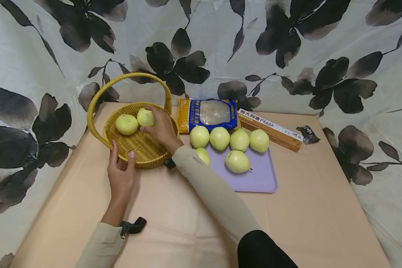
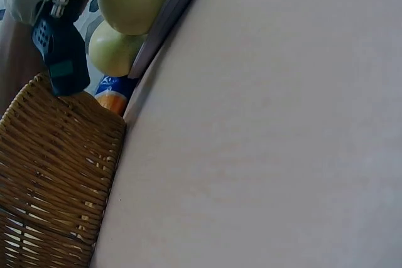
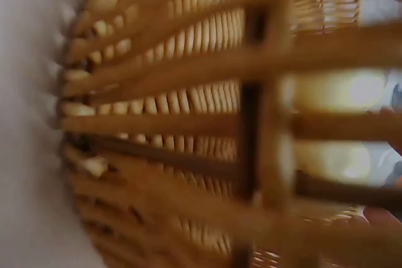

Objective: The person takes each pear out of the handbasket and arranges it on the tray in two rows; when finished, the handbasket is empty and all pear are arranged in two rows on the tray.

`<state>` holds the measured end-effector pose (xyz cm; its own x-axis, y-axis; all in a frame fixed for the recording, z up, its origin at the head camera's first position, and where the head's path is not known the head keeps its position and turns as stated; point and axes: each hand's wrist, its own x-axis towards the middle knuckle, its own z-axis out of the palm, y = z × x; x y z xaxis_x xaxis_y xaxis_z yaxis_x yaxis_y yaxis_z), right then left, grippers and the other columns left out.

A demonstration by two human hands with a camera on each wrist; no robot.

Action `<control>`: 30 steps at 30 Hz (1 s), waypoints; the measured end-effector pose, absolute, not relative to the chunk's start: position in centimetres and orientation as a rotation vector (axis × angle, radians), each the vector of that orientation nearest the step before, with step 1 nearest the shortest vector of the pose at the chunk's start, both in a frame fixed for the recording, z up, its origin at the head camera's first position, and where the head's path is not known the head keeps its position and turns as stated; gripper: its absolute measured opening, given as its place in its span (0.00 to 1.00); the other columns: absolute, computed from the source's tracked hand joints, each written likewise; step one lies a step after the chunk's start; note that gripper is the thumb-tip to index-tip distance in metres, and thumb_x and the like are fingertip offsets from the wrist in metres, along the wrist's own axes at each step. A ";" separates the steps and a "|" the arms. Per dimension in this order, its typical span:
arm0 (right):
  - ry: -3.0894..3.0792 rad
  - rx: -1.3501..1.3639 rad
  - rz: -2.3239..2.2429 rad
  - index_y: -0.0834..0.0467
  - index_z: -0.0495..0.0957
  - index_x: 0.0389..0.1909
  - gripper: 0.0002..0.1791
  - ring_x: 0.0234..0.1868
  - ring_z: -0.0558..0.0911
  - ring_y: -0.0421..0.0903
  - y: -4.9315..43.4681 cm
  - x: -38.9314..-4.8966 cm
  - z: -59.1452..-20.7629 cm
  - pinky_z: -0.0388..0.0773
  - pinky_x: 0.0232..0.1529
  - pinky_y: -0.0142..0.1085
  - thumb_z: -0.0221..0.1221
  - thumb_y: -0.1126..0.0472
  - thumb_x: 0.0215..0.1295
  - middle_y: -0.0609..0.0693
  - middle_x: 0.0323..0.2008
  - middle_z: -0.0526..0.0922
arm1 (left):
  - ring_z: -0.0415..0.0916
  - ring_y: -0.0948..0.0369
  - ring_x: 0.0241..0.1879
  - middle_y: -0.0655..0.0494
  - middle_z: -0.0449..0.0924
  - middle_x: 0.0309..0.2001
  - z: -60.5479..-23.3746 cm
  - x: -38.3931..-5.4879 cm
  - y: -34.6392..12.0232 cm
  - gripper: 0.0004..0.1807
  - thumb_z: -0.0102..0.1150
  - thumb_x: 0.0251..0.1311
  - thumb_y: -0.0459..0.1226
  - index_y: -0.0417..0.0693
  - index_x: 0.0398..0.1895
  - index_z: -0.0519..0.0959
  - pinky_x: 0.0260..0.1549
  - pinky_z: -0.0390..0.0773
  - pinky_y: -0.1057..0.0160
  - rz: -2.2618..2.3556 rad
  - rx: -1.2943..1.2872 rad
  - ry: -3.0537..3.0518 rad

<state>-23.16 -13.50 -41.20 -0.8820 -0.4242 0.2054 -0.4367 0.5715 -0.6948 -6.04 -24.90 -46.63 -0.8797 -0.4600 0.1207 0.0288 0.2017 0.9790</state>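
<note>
A yellow wicker basket (image 1: 144, 160) with a tall arched handle (image 1: 94, 108) stands at the left of the table. Inside it, one pale green pear (image 1: 126, 124) lies against the far left wall. My right hand (image 1: 160, 128) reaches in over the right rim and holds a second pear (image 1: 145, 117) beside the first, thumb and fingers around it. At the near left rim, my left hand (image 1: 121, 174) touches the basket with thumb and forefinger spread apart. In the right wrist view the basket's weave (image 3: 188, 105) fills most of the picture, with pears showing blurred through it.
Several pears (image 1: 238, 162) sit on a purple tray (image 1: 269, 182) right of the basket. Behind it lie a blue and yellow pasta bag (image 1: 214, 111), a long pasta box (image 1: 271, 130) and a small black packet (image 1: 309, 134). A floral cloth (image 1: 221, 44) hangs behind the table.
</note>
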 end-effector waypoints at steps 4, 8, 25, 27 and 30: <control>-2.830 0.758 1.195 0.48 0.70 0.77 0.41 0.74 0.74 0.46 -13.8 -24.2 -41.7 0.69 0.76 0.37 0.75 0.52 0.65 0.47 0.73 0.76 | 0.53 0.48 0.84 0.63 0.41 0.88 -46.7 -6.2 -24.8 0.41 0.56 0.80 0.46 0.77 0.85 0.46 0.80 0.64 0.49 -1.741 0.380 -2.084; -2.865 0.784 1.178 0.48 0.68 0.79 0.42 0.77 0.70 0.46 -14.0 -24.7 -41.9 0.67 0.78 0.38 0.75 0.52 0.66 0.47 0.76 0.73 | 0.52 0.48 0.85 0.63 0.41 0.88 -46.5 -6.2 -24.7 0.41 0.57 0.79 0.46 0.76 0.85 0.46 0.80 0.62 0.42 -1.739 0.361 -2.079; -2.972 0.841 1.089 0.44 0.74 0.64 0.34 0.59 0.79 0.44 -13.9 -23.6 -41.7 0.78 0.59 0.37 0.79 0.49 0.59 0.47 0.62 0.80 | 0.54 0.48 0.84 0.62 0.41 0.88 -46.4 -5.9 -24.7 0.41 0.56 0.80 0.45 0.79 0.84 0.46 0.79 0.63 0.41 -1.737 0.380 -2.095; -2.980 0.892 1.074 0.45 0.74 0.63 0.34 0.58 0.80 0.44 -13.7 -23.1 -41.3 0.78 0.58 0.37 0.79 0.50 0.59 0.46 0.60 0.82 | 0.53 0.48 0.84 0.62 0.41 0.88 -46.4 -5.9 -24.7 0.41 0.56 0.80 0.44 0.78 0.85 0.46 0.79 0.63 0.41 -1.730 0.385 -2.101; -2.972 0.956 1.052 0.47 0.74 0.61 0.33 0.56 0.81 0.45 -13.4 -22.5 -40.8 0.78 0.57 0.38 0.80 0.50 0.58 0.46 0.59 0.84 | 0.53 0.49 0.84 0.63 0.40 0.88 -46.2 -6.0 -24.9 0.41 0.56 0.80 0.44 0.77 0.85 0.47 0.79 0.63 0.41 -1.718 0.386 -2.101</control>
<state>-22.48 -13.41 -40.81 -0.8209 -0.5692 0.0465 -0.4716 0.6298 -0.6172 -5.96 -24.89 -46.22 -0.8830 -0.4513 0.1286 0.0365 0.2073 0.9776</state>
